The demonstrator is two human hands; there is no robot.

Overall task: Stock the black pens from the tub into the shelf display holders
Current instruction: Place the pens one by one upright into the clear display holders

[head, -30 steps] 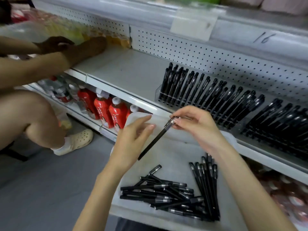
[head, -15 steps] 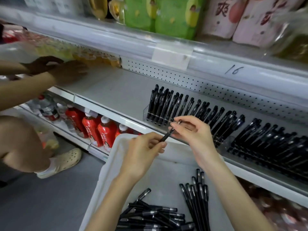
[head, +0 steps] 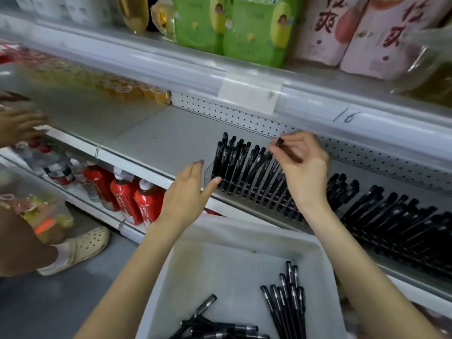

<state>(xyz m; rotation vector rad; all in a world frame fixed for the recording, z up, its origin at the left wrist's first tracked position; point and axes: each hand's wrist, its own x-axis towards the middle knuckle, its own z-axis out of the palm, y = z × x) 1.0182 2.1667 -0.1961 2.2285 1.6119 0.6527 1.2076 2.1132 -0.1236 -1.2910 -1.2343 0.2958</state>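
The right grip (head: 305, 167) is pinching a black pen (head: 279, 142) near its top end, holding it tilted among the pens standing in the clear display holder (head: 209, 171) on the shelf (head: 159, 143). The left grip (head: 188, 193) is hovering open with its fingers straight and its thumb just beside the holder's left end. Loose pens (head: 288, 302) are lying in the white tub (head: 234, 243) below the shelf edge.
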